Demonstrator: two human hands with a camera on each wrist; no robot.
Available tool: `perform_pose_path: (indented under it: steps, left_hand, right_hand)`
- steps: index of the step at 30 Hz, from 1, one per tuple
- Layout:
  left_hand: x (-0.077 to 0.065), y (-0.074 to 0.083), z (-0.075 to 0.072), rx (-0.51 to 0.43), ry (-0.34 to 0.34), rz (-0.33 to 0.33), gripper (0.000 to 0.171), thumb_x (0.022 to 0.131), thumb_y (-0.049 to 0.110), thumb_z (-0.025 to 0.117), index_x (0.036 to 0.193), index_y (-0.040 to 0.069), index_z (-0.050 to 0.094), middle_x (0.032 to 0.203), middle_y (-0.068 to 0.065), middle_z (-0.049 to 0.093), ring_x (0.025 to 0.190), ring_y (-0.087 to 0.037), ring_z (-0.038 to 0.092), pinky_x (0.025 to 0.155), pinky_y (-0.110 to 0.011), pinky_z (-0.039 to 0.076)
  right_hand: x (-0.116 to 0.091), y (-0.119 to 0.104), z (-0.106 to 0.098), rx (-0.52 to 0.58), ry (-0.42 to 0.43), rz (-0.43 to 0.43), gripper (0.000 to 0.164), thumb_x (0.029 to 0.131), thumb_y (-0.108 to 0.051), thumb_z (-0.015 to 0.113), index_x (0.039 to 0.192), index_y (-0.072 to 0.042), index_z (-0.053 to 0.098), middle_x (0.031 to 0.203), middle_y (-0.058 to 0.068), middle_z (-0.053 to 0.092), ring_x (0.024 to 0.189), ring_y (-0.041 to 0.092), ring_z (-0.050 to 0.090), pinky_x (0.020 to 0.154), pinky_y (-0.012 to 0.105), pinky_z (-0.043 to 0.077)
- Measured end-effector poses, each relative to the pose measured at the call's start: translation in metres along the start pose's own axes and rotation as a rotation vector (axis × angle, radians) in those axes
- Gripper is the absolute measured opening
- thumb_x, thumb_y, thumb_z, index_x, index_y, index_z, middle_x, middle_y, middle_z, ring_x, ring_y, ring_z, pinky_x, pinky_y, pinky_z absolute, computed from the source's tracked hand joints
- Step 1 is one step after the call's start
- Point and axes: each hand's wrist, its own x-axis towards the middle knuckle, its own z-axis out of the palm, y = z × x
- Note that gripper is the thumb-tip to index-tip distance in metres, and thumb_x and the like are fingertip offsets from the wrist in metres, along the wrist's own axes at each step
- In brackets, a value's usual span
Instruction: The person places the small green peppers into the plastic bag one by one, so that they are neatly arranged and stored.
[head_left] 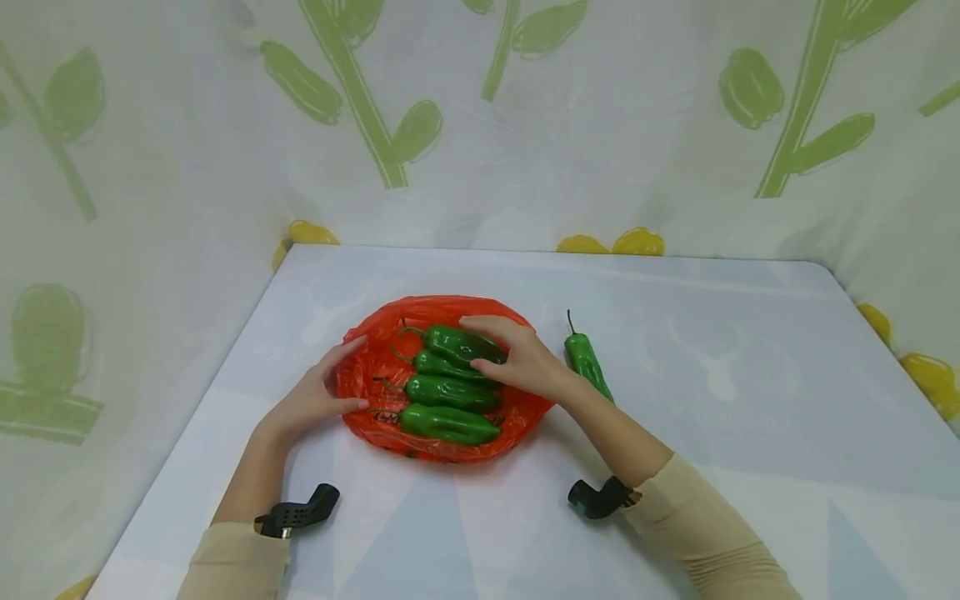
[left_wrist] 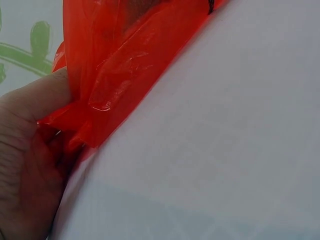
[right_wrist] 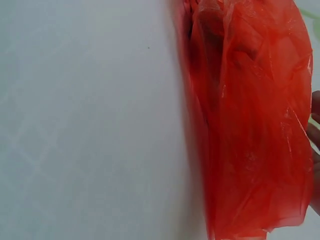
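Observation:
A red plastic bag lies spread with its mouth upward, and several glossy green peppers are lined up inside it, stems to the left. My left hand holds the bag's left side; the left wrist view shows the thumb against the crinkled red plastic. Over the bag's right part, my right hand has thumb and fingers on either side of the farthest green pepper. In the right wrist view the bag's wall hides most of this hand, with some fingers showing at the edge.
Another green pepper lies on the white table right of the bag, partly behind the right forearm. Pale cloth with green plant prints rises behind the table and along its left side. Each wrist wears a small black camera.

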Motion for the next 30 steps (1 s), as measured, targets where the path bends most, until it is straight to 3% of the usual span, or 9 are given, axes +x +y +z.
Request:
perform_pose_path:
  steps: [30]
  left_hand:
    - [-0.001, 0.001, 0.002, 0.020, 0.008, -0.010, 0.088, 0.077, 0.026, 0.077, 0.149, 0.032, 0.027, 0.156, -0.009, 0.019, 0.143, -0.035, 0.013, 0.106, -0.062, 0.027]
  right_hand:
    - [-0.043, -0.015, -0.034, -0.021, 0.168, 0.001, 0.056, 0.080, -0.003, 0.073, 0.132, -0.001, 0.052, 0.136, 0.014, 0.052, 0.129, 0.025, 0.046, 0.103, 0.047, 0.042]
